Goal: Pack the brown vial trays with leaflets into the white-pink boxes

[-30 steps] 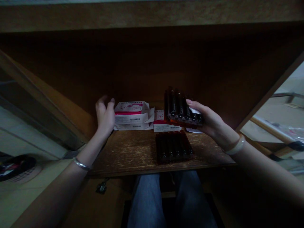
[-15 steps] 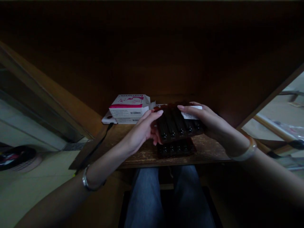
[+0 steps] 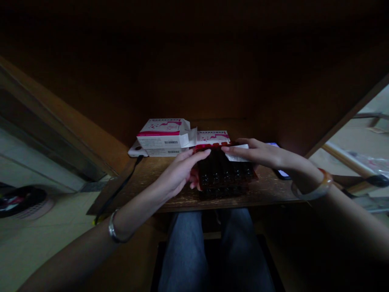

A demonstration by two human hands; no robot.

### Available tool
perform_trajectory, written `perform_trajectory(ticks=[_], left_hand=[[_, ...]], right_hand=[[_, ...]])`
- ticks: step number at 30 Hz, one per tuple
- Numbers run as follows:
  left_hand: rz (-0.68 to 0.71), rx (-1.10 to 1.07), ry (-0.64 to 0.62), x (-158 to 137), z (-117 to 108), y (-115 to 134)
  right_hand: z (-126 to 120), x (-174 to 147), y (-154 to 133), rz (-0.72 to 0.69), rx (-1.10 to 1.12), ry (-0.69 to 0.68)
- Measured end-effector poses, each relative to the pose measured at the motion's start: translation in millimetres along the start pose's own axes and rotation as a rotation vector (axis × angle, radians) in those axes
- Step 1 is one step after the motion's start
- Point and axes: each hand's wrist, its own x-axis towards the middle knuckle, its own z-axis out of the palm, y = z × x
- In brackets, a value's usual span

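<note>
A dark brown ribbed tray (image 3: 225, 170), looking like a pack of small bottles, is held low over the worn wooden shelf (image 3: 170, 198). My left hand (image 3: 179, 172) grips its left side, thumb on top and fingers beneath. My right hand (image 3: 264, 154) is closed at the far right part of the tray, pinching a folded white paper (image 3: 238, 154) that lies over it; its lower fingers are hidden. Under the held tray is a second, similar dark tray (image 3: 225, 192), mostly covered. Dim light hides the trays' contents.
White and pink cartons (image 3: 164, 136) are stacked at the back left, flap open, beside a white power strip (image 3: 135, 151) with a black cable (image 3: 124, 184). Another pink-white carton (image 3: 212, 137) lies behind the trays. A phone (image 3: 283, 173) is right of my right hand. Wooden walls enclose the sides.
The held tray has come down and levelled over the lower tray, both hands moving with it. The carton behind and the phone at the right now show.
</note>
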Motion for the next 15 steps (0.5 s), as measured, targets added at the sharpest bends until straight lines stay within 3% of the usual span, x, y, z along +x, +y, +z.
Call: perform_trajectory(ticks=[2,8,15], left_hand=[[0.012,0.012,0.004,0.2,-1.3,0.8],[0.029,0.080,0.041,-2.4,-1.7,0.4],[0.062,0.113,0.069,-6.5,2.3,-2.7]], right_hand=[[-1.1,2.2,3.1,0.008,-0.117,-0.071],[-7.4,6.2,15.6,-0.058,-0.179,-0.257],[-9.8,4.3,16.9,-0.101,-0.294,-0.201]])
